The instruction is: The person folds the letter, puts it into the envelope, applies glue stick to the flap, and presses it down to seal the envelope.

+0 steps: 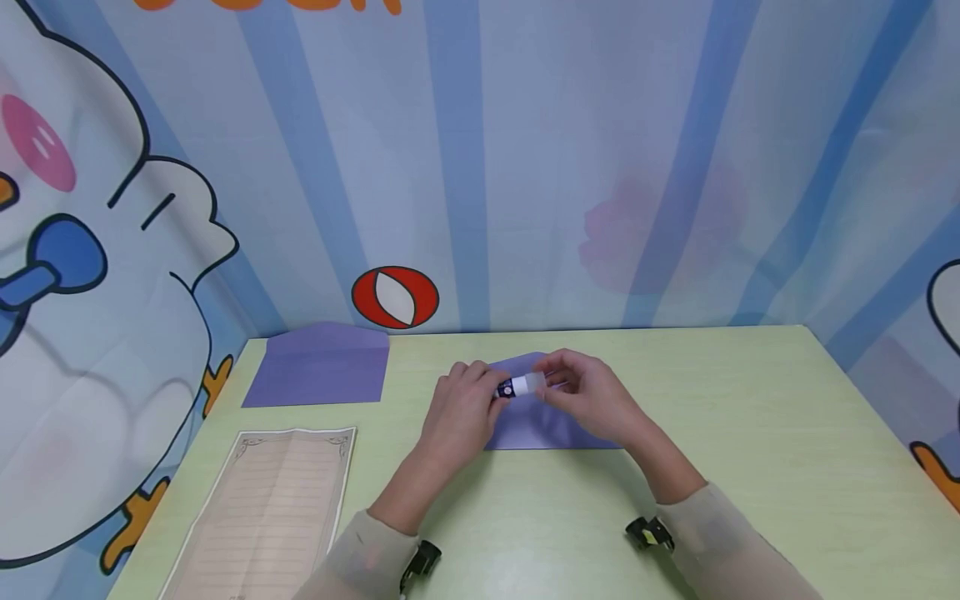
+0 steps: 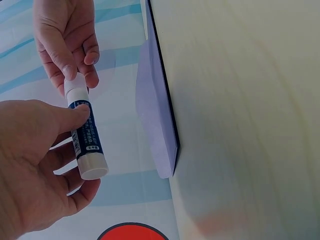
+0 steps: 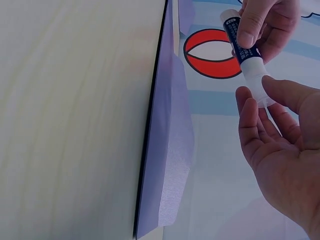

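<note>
Between the two hands a glue stick with a dark blue label is held above a purple envelope. My left hand grips its labelled body, thumb lying across the label. At the other end, my right hand pinches the translucent cap between thumb and fingers. The cap sits at the end of the white tube in the right wrist view. Under the hands the envelope lies on the table with its flap toward the back, partly hidden by both hands.
A second purple envelope lies at the table's back left, flap raised toward the wall. In front of it is a lined sheet of letter paper with a decorated border. A printed cartoon backdrop rises behind the pale wood-grain table.
</note>
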{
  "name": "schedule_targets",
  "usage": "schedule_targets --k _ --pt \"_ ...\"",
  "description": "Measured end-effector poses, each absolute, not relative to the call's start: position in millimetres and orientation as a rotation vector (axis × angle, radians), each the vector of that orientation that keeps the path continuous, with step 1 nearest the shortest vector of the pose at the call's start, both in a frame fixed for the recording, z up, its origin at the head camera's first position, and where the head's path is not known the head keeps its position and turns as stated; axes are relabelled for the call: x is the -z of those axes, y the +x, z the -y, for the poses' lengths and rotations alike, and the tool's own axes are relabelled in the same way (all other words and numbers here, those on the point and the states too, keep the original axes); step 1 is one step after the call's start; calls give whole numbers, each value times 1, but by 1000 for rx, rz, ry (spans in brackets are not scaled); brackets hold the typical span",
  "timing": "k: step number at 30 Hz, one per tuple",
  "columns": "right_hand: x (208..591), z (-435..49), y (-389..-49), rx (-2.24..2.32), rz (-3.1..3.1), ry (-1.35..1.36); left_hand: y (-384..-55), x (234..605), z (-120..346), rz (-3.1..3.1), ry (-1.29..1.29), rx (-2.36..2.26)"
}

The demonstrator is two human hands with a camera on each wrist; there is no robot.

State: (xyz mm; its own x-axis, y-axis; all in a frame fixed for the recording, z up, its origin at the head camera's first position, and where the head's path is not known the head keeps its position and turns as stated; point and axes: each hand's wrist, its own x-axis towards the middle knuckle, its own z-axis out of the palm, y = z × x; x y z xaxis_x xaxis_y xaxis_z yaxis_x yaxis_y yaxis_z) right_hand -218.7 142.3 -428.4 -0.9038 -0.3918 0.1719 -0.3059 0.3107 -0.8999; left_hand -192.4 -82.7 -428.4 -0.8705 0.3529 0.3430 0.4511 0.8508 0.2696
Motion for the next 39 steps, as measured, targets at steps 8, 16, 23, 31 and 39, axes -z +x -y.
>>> schedule_targets --k 8,16,23,31,39 --pt "429 -143 -219 1659 -2491 -678 -192 427 82 2737 -612 506" --pt "431 -141 -219 1636 -2489 -693 -191 428 81 2732 -633 497" --pt "431 -140 -219 1635 -2439 -702 -190 428 81 2729 -637 501" --pt "433 -140 -219 1619 -2429 -657 -189 428 79 2705 -665 471" --pt "435 -139 -219 1530 -2524 -651 -187 428 78 2682 -688 463"
